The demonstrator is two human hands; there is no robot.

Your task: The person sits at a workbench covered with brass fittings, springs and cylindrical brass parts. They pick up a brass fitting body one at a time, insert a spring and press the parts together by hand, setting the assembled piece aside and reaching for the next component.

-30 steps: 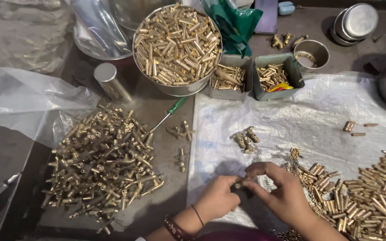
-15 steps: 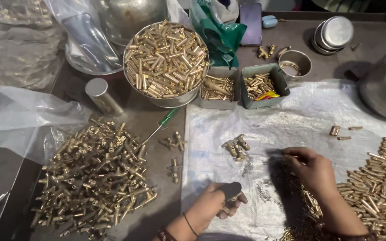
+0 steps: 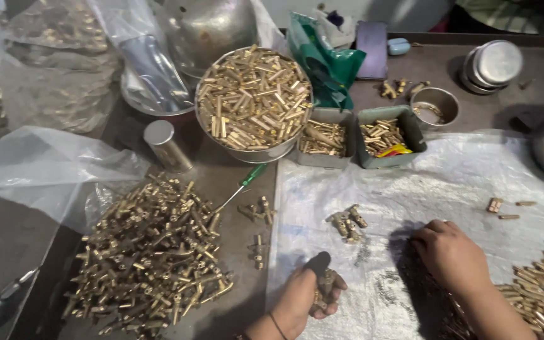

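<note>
Down low on the white plastic sheet (image 3: 448, 182), left hand (image 3: 303, 299) closed around a small brass fitting (image 3: 326, 284) and a dark-handled tool (image 3: 318, 262), right hand (image 3: 451, 255) palm-down with fingers curled onto loose brass pieces (image 3: 539, 302), grip there hidden.

A small brass fitting with a dark rounded cap (image 3: 323, 277) sits in the curled left hand (image 3: 303, 299), at about six o'clock in the view; its black top pokes up above the fingers, the brass body lying against the palm. At four o'clock, a scatter of short brass rods (image 3: 536, 302) lies flat on the white plastic sheet, under and beside the right hand (image 3: 451, 255).
</note>
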